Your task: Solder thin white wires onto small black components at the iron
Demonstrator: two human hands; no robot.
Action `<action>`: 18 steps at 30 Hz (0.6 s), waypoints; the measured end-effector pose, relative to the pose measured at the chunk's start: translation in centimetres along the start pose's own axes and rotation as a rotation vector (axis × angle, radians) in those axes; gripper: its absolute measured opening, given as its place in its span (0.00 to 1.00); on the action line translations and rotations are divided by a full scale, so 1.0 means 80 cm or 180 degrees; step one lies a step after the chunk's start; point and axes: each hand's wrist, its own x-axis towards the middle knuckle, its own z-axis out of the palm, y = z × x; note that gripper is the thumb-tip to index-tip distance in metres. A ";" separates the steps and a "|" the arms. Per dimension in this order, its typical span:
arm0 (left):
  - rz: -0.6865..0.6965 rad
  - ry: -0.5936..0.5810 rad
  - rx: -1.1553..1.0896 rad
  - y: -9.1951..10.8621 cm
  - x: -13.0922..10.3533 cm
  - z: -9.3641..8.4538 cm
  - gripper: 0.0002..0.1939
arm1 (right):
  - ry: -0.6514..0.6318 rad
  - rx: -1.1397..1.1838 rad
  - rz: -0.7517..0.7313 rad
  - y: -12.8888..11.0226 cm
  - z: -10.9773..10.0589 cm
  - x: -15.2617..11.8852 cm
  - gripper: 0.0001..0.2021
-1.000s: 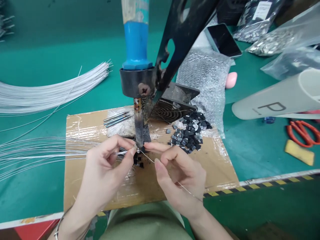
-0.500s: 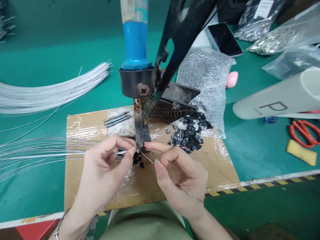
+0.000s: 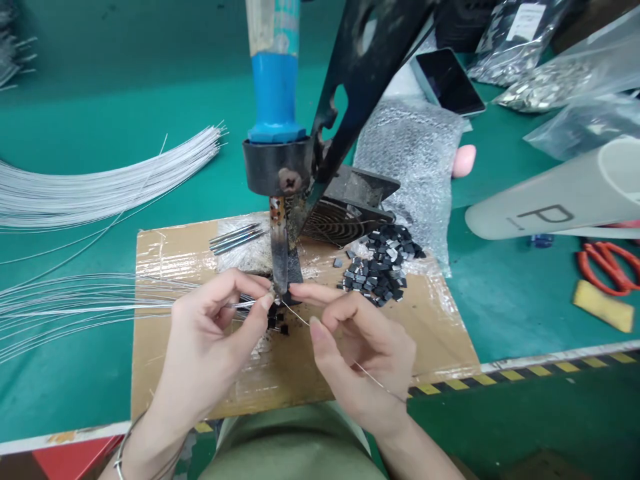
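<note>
My left hand (image 3: 215, 343) is closed in a pinch on the end of a thin grey wire (image 3: 157, 307), right at the tip of an upright soldering iron (image 3: 274, 97). What exactly lies between thumb and forefinger at the tip is too small to make out. Between the thumb and fingers of my right hand (image 3: 367, 363) runs a strand of solder wire (image 3: 296, 314), its front end reaching the iron's tip. The right forefinger stretches out to a small dark piece beside the tip. Several wires with black ends (image 3: 280, 327) lie under the left fingertips.
A black bracket (image 3: 345, 100) holds the iron over a cardboard sheet (image 3: 440, 347). Small black parts (image 3: 377, 277) are heaped beside a fan (image 3: 335, 217). A wire bundle (image 3: 115, 187) lies left; bubble wrap (image 3: 410, 153), a phone (image 3: 450, 80), a white tube (image 3: 545, 200) and red-handled scissors (image 3: 607, 267) are right.
Both hands keep their grips at the iron's tip with hardly any movement. The view has shifted very slightly, so the iron and cardboard appear a little farther right.
</note>
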 end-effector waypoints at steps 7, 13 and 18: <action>0.0067 -0.0043 0.0022 0.001 0.000 0.000 0.05 | 0.0017 -0.0030 -0.0008 -0.001 0.000 -0.001 0.11; 0.0069 0.0012 0.0159 0.000 0.001 0.000 0.05 | 0.0012 -0.0058 -0.0023 0.000 0.001 -0.002 0.11; 0.0089 -0.0016 0.0184 0.001 0.002 0.000 0.05 | 0.0050 -0.0173 -0.0079 0.000 0.003 -0.001 0.11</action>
